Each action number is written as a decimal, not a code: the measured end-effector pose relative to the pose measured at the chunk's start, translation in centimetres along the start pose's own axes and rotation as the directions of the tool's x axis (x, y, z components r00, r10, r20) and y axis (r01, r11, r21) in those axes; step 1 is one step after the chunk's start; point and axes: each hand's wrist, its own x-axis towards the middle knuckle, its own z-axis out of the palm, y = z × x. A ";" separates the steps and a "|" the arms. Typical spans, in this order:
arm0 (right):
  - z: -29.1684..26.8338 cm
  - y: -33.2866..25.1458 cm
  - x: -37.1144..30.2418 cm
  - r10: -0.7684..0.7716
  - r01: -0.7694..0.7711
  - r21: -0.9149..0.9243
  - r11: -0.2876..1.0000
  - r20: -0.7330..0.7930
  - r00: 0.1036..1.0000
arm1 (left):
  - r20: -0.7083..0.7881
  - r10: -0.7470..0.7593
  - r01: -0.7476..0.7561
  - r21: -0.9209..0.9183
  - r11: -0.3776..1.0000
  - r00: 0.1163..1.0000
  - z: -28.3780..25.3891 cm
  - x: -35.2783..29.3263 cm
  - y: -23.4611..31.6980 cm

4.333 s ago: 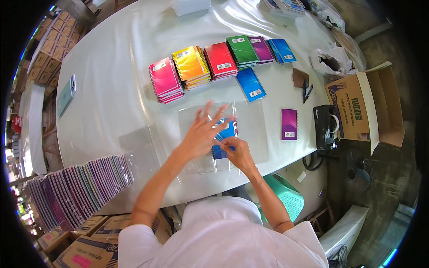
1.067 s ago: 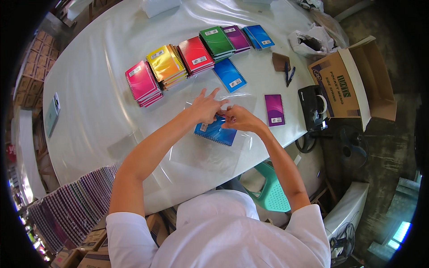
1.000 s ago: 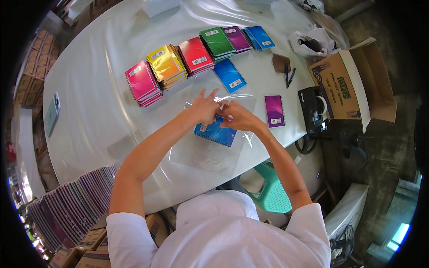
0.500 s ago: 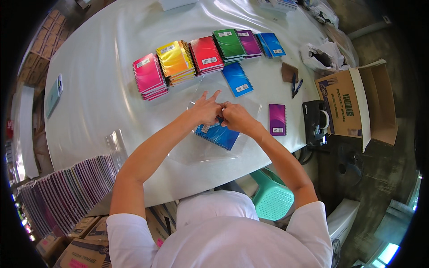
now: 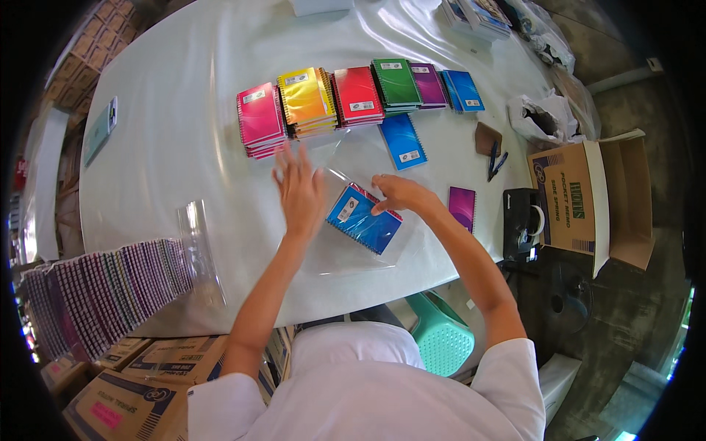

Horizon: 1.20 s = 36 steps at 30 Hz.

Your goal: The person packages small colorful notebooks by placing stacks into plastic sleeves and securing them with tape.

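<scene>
A small stack of spiral notebooks, with a blue cover [image 5: 359, 224] on top and red edges showing beneath, lies on a clear plastic sheet [image 5: 349, 158]. My right hand [image 5: 404, 195] grips its far right corner, the thumb over the cover. Left of the stack, my left hand [image 5: 300, 197] is raised and apart from it, fingers spread and slightly blurred, holding nothing. Beyond my hands runs a row of notebook piles: pink [image 5: 260, 116], yellow [image 5: 305, 95], red [image 5: 358, 94], green [image 5: 397, 82], purple [image 5: 426, 82] and blue [image 5: 462, 90]. A lone blue notebook [image 5: 403, 140] lies before the green pile.
To the right lie a purple notebook [image 5: 462, 206], a brown wallet-like item [image 5: 487, 138], pens [image 5: 497, 166], a black tape dispenser [image 5: 519, 220] and an open carton [image 5: 570, 198]. At left are a long stack of notebooks [image 5: 110, 298] and clear plastic [image 5: 198, 250]. A green stool [image 5: 443, 338] stands below the table edge.
My hands, together over the blue notebook before, have separated. The left has swung leftward with fingers spread; the right has settled on the stack's corner. The whole view has shifted slightly.
</scene>
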 end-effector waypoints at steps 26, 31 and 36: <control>8.4 -1.8 -8.1 -0.025 0.560 0.824 0.080 -0.560 0.828 | 0.296 -0.048 0.287 -0.856 0.430 0.954 -3.6 -8.9 3.6; 11.2 0.0 -4.7 -0.091 0.623 0.750 0.223 -0.620 0.779 | 0.256 0.094 0.138 -0.753 0.643 0.962 -0.7 -9.1 0.5; 9.2 -0.9 -7.8 -0.137 0.672 0.629 0.391 -0.682 0.718 | 0.322 0.095 0.217 -0.801 0.558 0.942 -1.2 -9.4 -0.4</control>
